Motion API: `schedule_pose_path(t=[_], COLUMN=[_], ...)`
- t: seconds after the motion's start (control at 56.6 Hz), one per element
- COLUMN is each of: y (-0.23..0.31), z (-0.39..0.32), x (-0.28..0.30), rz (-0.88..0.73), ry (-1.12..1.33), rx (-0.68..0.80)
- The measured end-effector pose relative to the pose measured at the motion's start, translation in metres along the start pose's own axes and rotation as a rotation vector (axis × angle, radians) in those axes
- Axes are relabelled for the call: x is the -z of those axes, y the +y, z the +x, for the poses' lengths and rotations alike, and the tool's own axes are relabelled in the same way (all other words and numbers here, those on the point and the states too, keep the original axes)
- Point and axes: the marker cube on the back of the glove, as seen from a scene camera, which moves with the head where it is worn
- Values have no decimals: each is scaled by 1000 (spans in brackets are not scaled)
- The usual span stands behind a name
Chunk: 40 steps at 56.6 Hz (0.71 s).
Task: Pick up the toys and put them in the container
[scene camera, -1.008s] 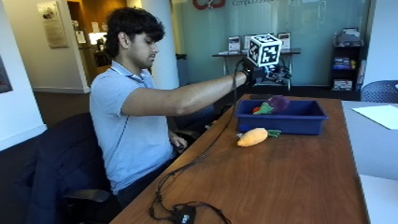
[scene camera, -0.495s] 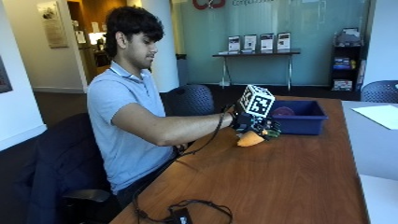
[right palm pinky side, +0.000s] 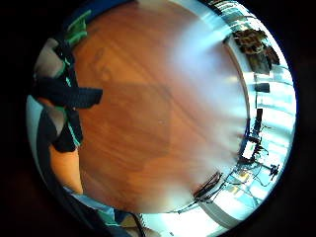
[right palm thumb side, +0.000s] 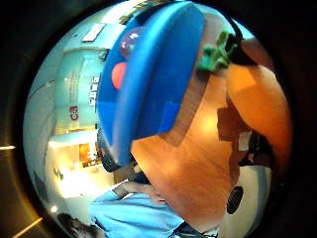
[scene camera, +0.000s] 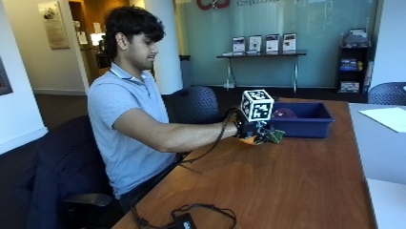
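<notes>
Change: gloved right hand (scene camera: 252,131) now down on the carrot toy (scene camera: 257,140), fingers curled round it.
Container (scene camera: 303,125): far right; purple toy (scene camera: 283,113) and red toy (right palm thumb side: 118,75) inside.

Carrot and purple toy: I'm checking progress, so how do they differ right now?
The carrot is orange with green leaves and lies on the table under the right hand, outside the bin. The purple toy is rounded and already sits inside the bin, untouched. Both are toys.
</notes>
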Motion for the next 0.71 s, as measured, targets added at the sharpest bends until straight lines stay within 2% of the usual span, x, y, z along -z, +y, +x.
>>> schedule_pose_path(t=[0.407,0.584,0.707], y=[12,-7,-35], z=[-24,-59,-82], x=[154,208,217], rz=[191,229,213], ry=[-128,-145,-127], rx=[-29,-37,-30])
